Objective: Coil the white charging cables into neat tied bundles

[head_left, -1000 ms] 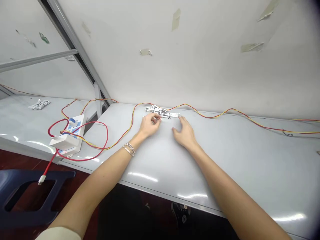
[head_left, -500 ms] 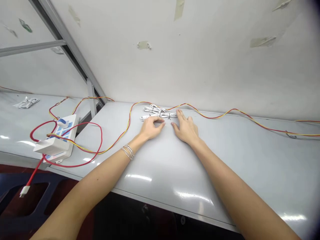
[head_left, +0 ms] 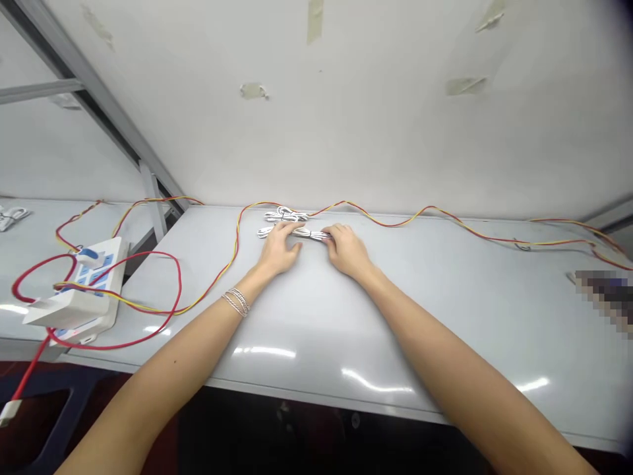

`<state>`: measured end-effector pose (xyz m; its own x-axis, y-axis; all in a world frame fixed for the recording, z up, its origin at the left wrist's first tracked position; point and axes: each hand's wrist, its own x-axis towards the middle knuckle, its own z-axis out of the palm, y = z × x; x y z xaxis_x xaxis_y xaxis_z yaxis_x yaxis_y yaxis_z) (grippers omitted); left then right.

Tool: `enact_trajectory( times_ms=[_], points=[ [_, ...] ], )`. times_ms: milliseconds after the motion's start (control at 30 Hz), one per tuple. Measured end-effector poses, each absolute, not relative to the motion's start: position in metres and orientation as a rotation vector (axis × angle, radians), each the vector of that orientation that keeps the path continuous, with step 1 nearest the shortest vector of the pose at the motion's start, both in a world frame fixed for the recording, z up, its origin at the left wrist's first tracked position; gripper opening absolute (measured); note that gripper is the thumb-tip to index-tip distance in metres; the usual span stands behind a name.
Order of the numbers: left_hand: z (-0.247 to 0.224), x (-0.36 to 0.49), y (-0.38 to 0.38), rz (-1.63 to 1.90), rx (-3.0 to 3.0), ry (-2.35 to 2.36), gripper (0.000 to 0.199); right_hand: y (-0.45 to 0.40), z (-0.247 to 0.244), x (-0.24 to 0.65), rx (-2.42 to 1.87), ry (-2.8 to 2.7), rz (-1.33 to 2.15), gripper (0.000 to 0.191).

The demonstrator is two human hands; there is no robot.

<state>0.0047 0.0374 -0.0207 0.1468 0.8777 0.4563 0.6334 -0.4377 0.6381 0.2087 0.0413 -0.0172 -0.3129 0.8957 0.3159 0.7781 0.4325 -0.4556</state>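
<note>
Two coiled white cable bundles lie near the back of the pale grey table [head_left: 395, 316]. The nearer bundle [head_left: 301, 232] stretches lengthwise between my hands, and the other [head_left: 285, 214] sits just behind it. My left hand [head_left: 279, 249], with thin silver bracelets [head_left: 236, 301] on its wrist, has its fingers over the bundle's left part. My right hand [head_left: 346, 249] has its fingertips at the bundle's right end. Both seem to grip it. A red-and-yellow twin wire [head_left: 376, 221] runs along the table's back edge behind them.
A white power strip [head_left: 84, 297] with blue markings stands on the left, looped by a red cable [head_left: 148, 333]. Another cable bundle [head_left: 10, 218] lies at the far left. A pixelated patch [head_left: 606, 300] covers the right edge. A wall and metal post rise behind.
Both hands have closed in on the nearer bundle, and my right hand has shifted from above it to its right end. The whole scene sits further left and lower in view.
</note>
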Motion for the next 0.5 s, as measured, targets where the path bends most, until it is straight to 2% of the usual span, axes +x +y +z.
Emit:
enact_trajectory(
  times_ms=[67, 233, 500],
  points=[
    [-0.0227, 0.0031, 0.0399, 1.15, 2.127, 1.497, 0.037, 0.0411, -0.0161, 0.2089, -1.401, -2.173, 0.298, 0.029],
    [-0.0245, 0.0032, 0.0443, 1.113, 2.093, 1.552, 0.025, 0.0406, -0.0144, 0.2093, -1.426, -2.167, 0.315, 0.033],
    [-0.0201, 0.0048, 0.0399, 1.042, 2.057, 1.605, 0.024, 0.0399, -0.0167, 0.2111, -1.397, -2.11, 0.359, 0.038]
  ],
)
